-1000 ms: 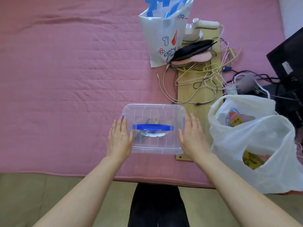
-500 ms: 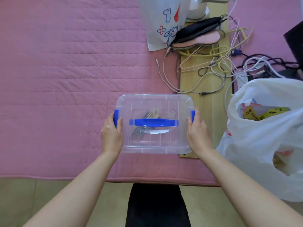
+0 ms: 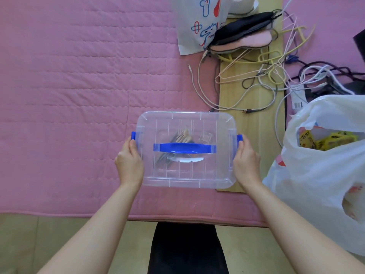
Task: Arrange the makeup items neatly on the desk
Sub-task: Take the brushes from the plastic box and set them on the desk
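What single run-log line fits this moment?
left hand: grips box side | right hand: grips box side | clear box: lid on | blue latches: flipped out

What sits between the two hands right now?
Head view: the clear storage box, lid on, spans the gap between left hand and right hand; each grips a blue side latch.

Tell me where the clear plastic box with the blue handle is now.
In the head view, the clear box sits centre, between the left hand and right hand, left of the white plastic bag.
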Tool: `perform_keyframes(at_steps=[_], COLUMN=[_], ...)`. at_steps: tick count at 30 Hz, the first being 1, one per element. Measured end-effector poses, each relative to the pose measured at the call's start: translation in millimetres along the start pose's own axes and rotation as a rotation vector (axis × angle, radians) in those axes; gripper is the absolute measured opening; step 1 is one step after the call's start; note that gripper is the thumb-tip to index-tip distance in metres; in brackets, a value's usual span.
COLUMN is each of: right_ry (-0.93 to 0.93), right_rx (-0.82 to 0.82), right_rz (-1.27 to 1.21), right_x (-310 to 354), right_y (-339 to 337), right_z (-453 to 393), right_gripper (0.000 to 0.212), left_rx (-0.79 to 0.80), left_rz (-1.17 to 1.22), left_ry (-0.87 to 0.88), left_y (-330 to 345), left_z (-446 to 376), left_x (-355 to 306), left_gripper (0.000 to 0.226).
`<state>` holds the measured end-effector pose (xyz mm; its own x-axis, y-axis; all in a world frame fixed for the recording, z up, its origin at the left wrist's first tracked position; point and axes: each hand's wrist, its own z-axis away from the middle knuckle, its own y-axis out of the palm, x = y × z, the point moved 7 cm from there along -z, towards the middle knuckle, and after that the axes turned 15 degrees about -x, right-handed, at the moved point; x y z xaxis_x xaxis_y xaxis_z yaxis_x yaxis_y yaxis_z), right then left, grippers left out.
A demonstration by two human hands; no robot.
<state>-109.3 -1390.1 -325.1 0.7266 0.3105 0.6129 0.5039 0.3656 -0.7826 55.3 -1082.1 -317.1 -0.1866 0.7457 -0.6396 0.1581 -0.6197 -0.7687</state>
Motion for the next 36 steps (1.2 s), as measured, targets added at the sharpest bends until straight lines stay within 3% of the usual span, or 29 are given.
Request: perform_keyframes(at_steps=[6, 8, 13, 19, 22, 26, 36], right_ry=[0.137, 0.136, 0.035, -0.415, -0.618, -0.729, -0.726], right_rx=[0.069, 0.086, 0.03, 0.071, 0.178, 0.215, 0.182], right_rz=[-0.045, -0.014, 0.099, 0.176, 0.233, 0.332, 0.432], right_x=[-12.5, -12.9, 3.4, 65.1, 86.7, 93.8, 93.7], right_y=[3.8, 1.1, -14.4, -14.0, 0.1, 15.3, 26.0], right_z=[-3.0, -4.0, -4.7, 15.8, 37.6, 54.8, 53.2], right_gripper=[0.028, 0.029, 0.041, 0.045, 0.044, 0.04, 0.03], left_rx=[0.197, 0.233, 0.141, 0.227, 0.261, 0.279, 0.305], left_rz=[0.333, 0.323, 0.081, -0.047, -0.104, -0.196, -0.091], left_ry=[-0.6, -0.626, -0.212, 0.382, 0.501, 0.76, 0.829], left_y=[14.3, 13.7, -5.2, -5.2, 2.2, 10.6, 14.9], left_z=[6.6, 5.3, -6.4, 18.3, 27.4, 42.7, 46.9], left_x=[29.1, 28.3, 9.6, -35.2, -42.8, -52.5, -69.4], left_gripper=[0.035, 0.028, 0.038, 0.05, 0.051, 0.046, 0.029])
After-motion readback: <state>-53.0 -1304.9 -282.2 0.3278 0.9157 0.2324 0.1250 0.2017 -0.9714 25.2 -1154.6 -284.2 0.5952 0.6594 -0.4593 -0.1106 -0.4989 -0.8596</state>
